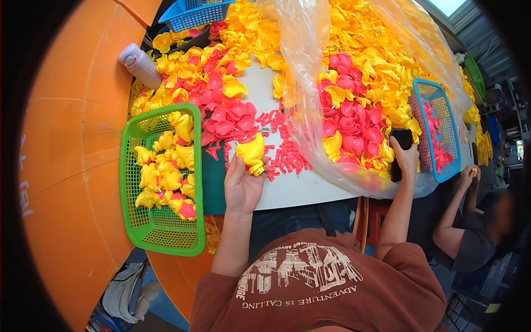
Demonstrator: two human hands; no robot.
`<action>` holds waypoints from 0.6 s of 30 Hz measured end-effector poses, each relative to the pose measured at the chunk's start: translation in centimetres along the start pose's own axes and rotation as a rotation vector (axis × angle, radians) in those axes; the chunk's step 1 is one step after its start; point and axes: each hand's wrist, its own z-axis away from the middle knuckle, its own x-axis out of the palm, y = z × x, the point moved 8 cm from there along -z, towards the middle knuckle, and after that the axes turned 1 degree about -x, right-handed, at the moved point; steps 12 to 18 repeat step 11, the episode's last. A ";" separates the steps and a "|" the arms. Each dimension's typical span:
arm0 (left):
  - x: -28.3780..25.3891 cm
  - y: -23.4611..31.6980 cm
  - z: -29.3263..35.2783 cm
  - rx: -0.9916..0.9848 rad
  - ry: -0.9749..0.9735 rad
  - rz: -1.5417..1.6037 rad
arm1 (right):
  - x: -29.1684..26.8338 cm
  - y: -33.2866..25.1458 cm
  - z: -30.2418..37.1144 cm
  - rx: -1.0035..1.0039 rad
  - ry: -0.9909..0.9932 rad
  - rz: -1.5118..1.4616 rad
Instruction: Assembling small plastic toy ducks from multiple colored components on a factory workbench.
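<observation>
My left hand (242, 185) is closed around a glossy yellow plastic toy figure (251, 153), held up over the table's near edge with fingers and thumb along its sides. Small pink plastic pieces (290, 157) lie scattered just beyond it, and a heap of pink curved shells (229, 119) sits behind. Over at the right, my right hand (406, 155) grips a black phone-like object (402, 137), beside yellow and pink shells in clear plastic. At my left, a green basket (199, 232) holds several assembled yellow figures (166, 171) with pink parts.
Yellow shells (381, 50) cover much of the white table (304, 188). Crumpled clear plastic sheeting (301, 83) runs across it. A blue basket (453, 149) with pink pieces stands right, another blue basket (199, 15) far left near a pale bottle (139, 65). A co-worker (470, 232) sits at right.
</observation>
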 end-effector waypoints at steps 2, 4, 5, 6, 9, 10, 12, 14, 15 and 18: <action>0.1 0.1 0.0 -0.002 -0.016 0.006 | 0.2 0.4 -0.3 0.002 -0.031 -0.090; 0.0 0.0 -0.1 -0.012 0.012 0.010 | 0.9 1.8 -1.4 0.030 -0.075 -0.084; -0.2 0.1 0.0 -0.011 0.015 0.010 | 0.4 1.8 -1.5 0.028 -0.078 -0.083; -0.4 0.2 0.0 -0.008 0.014 0.009 | 1.1 1.2 -1.3 -0.022 -0.279 -0.320; -0.6 0.0 0.0 -0.014 0.016 0.018 | 0.8 0.1 -0.9 -0.097 -0.490 -0.531; -0.7 -0.1 0.0 -0.015 0.021 0.026 | 0.3 0.7 -1.6 -0.225 -0.371 -0.321; -0.6 -0.4 0.0 -0.020 0.021 0.029 | 0.1 1.0 -2.2 -0.351 -0.251 -0.110; -0.6 -0.4 0.0 -0.020 0.021 0.029 | 0.1 1.0 -2.2 -0.351 -0.251 -0.110; -0.6 -0.4 0.0 -0.020 0.021 0.029 | 0.1 1.0 -2.2 -0.351 -0.251 -0.110; -0.6 -0.4 0.0 -0.020 0.021 0.029 | 0.1 1.0 -2.2 -0.351 -0.251 -0.110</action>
